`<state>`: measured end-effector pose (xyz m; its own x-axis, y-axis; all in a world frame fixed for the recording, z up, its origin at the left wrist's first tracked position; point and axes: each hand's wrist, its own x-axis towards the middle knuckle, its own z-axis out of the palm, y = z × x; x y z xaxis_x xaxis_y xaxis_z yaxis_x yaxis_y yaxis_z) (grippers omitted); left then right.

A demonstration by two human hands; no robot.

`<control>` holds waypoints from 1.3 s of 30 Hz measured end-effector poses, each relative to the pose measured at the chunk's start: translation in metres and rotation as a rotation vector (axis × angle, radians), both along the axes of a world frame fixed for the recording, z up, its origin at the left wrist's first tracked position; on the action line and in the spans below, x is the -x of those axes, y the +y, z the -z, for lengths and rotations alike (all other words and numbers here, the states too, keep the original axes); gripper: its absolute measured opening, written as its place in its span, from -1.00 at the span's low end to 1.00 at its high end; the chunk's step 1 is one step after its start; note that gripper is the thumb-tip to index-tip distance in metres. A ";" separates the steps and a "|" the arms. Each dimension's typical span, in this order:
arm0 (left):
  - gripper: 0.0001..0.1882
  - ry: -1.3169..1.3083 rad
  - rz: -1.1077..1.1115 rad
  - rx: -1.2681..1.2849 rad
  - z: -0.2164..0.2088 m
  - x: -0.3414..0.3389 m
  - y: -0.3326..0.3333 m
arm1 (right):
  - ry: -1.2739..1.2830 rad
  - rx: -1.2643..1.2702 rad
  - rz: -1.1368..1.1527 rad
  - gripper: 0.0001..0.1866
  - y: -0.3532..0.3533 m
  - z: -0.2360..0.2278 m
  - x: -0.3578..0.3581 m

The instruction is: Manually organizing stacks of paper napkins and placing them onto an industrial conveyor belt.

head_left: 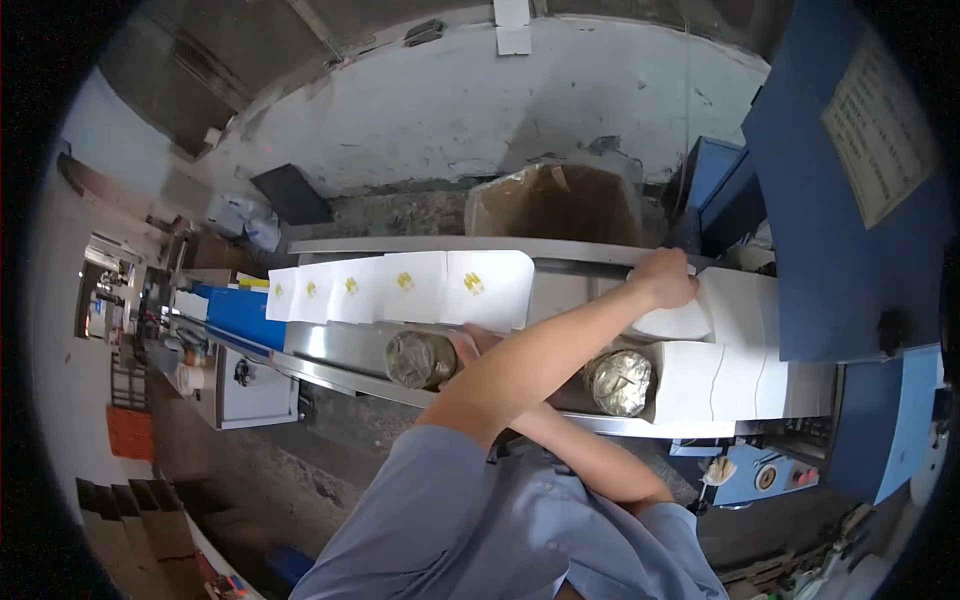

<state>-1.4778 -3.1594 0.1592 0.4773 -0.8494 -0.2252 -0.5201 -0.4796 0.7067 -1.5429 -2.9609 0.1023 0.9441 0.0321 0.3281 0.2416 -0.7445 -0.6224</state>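
My arms cross over a long metal conveyor-like bench (560,420), the left forearm above the right. Reaching to the right, my left hand (665,280) is closed at the far edge of a blank white sheet (675,318). My right hand (466,348) is on the left, beside a tape-wrapped cylinder (415,360) and close to the near edge of an overlapping row of white sheets with yellow prints (490,290). My left arm partly hides its fingers. Another tape-wrapped cylinder (620,382) stands against overlapping blank white sheets (690,380) on the right.
Behind the bench is an open carton (560,205) with a plastic liner. A blue cabinet (850,190) rises at the right. A blue control panel (765,475) sits below the bench's right end. Farther left are a white-topped table (255,390) and an orange crate (130,430).
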 end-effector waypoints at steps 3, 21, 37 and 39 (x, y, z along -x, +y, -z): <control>-0.51 0.035 -0.022 0.042 0.007 -0.012 0.010 | 0.213 -0.169 -0.088 -0.14 0.018 -0.008 -0.018; -0.59 0.319 -0.055 0.448 -0.034 -0.110 0.128 | 0.006 -0.093 0.000 -0.39 0.088 0.037 -0.045; -0.56 0.728 -0.447 0.671 0.006 -0.177 0.348 | 0.036 -0.470 0.571 -0.04 -0.155 -0.107 0.042; -0.53 0.759 -0.463 0.691 0.009 -0.176 0.353 | 0.063 -0.396 0.592 -0.02 -0.166 -0.101 0.038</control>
<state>-1.3019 -2.8067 0.1500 0.7184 -0.6811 -0.1416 0.2844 0.1018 0.9533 -1.5811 -3.1274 0.2032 0.7836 -0.6021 0.1530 -0.1792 -0.4549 -0.8723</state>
